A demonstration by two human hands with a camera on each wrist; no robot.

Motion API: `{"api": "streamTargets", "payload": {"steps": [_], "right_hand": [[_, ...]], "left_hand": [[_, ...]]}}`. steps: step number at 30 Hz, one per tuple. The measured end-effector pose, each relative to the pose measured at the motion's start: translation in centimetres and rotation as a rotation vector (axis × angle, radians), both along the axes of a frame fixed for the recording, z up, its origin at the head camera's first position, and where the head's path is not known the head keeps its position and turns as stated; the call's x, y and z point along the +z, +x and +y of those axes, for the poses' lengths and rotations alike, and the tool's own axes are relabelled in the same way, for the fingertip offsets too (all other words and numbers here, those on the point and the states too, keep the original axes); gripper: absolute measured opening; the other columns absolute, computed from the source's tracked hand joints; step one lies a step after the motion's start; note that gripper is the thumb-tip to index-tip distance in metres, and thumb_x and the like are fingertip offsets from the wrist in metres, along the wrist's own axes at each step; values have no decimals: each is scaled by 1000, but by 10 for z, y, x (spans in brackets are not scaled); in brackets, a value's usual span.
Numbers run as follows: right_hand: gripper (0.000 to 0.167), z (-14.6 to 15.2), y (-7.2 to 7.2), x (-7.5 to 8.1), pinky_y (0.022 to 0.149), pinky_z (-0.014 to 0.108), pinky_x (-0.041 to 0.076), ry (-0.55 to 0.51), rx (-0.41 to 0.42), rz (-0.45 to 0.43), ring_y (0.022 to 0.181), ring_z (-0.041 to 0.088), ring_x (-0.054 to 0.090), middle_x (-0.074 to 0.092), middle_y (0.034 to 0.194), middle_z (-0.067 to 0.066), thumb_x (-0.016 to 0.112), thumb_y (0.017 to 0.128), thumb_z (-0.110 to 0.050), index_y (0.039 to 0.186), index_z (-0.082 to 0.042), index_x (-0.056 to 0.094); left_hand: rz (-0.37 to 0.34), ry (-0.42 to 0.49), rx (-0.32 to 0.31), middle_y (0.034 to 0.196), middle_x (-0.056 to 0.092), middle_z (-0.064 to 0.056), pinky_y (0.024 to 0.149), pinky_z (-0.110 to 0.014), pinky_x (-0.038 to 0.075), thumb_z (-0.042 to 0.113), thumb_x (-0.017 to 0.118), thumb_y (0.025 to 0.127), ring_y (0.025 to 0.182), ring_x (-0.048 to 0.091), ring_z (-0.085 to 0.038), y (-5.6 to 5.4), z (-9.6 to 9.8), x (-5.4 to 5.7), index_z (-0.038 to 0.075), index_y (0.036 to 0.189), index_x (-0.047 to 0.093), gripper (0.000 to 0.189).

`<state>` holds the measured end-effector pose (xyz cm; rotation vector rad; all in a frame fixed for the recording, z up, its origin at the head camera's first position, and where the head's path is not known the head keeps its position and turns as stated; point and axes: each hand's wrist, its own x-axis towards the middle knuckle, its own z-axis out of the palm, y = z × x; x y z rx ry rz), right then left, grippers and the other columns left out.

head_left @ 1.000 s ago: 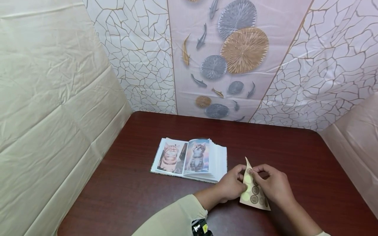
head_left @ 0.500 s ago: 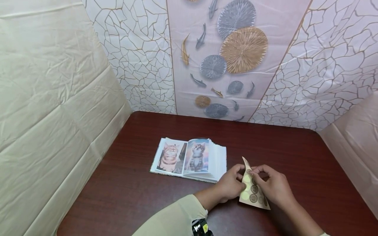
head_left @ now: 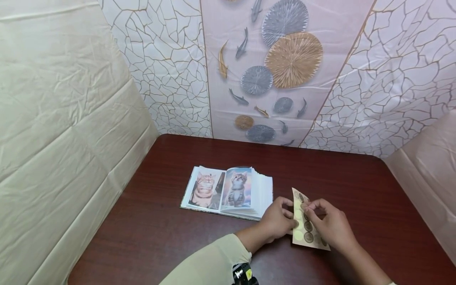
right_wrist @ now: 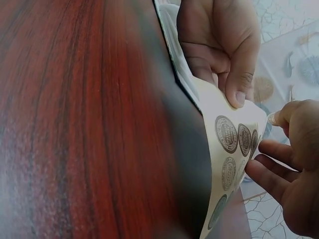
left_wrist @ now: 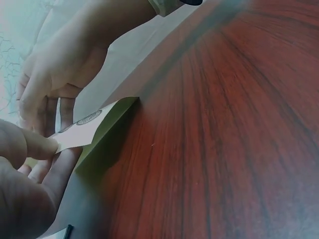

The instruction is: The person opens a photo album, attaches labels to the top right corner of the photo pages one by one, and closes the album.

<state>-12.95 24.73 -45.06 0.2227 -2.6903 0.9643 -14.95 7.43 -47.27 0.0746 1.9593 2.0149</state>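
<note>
A cream sheet of round stickers (head_left: 301, 237) is held up over the table in the head view. It carries brown printed circles and pale yellow round spots along its left side. My left hand (head_left: 278, 221) grips its left edge, thumb on the front and fingers behind. My right hand (head_left: 333, 223) is at the sheet's upper part, thumb and index finger pinching a small round sticker (right_wrist: 272, 118), seen at the thumb tip in the right wrist view. Whether that sticker still touches the sheet cannot be told. In the left wrist view, the sheet (left_wrist: 94, 127) appears bent, its underside shaded.
An open photo album (head_left: 263, 194) with kitten pictures lies just left of and beyond my left hand. The dark red-brown table (head_left: 160, 233) extends around it. Patterned cloth (head_left: 263, 111) hangs behind, and a cream cloth (head_left: 78, 130) stands along the left side.
The sheet has turned and flattened: its upper corner, curled to a point before, now spreads wider. Its lower edge has shifted slightly right. Both hands stay nearly in place.
</note>
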Motion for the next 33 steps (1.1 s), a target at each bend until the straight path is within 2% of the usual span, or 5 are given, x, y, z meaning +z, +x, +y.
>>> {"api": "streamTargets", "payload": {"steps": [7, 13, 18, 27, 33], "right_hand": [[13, 3, -3, -4, 61, 25, 50, -10, -3, -10, 80, 10, 70, 78, 103, 6, 73, 97, -17, 90, -16, 62], [13, 5, -4, -6, 62, 24, 50, -6, -8, -24, 85, 13, 72, 77, 105, 7, 73, 97, -18, 90, -15, 62], [13, 6, -4, -7, 62, 23, 50, -10, -17, -26, 83, 12, 72, 77, 104, 6, 73, 97, -18, 90, -16, 62], [12, 7, -5, -11, 68, 28, 49, -3, -34, -92, 95, 22, 72, 77, 105, 5, 71, 99, -25, 92, -18, 65], [13, 8, -8, -17, 76, 37, 50, 11, -24, -130, 99, 25, 70, 77, 104, 5, 70, 100, -26, 91, -17, 65]], "left_hand": [[-11, -27, 52, 79, 64, -2, 55, -33, 59, -14, 75, 80, 61, 66, -18, -3, 1, -1, 8, 99, 58, 33], [-15, -3, 69, 81, 64, -3, 59, -36, 61, -15, 74, 81, 64, 68, -19, -4, 2, -4, 6, 99, 63, 30], [-9, -6, 76, 83, 66, -1, 58, -32, 60, -15, 74, 80, 64, 69, -17, -5, 3, -6, 6, 101, 65, 31], [28, -97, 53, 83, 66, 1, 56, -26, 57, -13, 75, 78, 60, 64, -11, -5, 0, -7, 4, 105, 67, 33], [63, -207, 34, 86, 67, 2, 60, -22, 53, -6, 77, 78, 68, 61, -6, -5, -4, -6, 5, 108, 68, 33]]}}
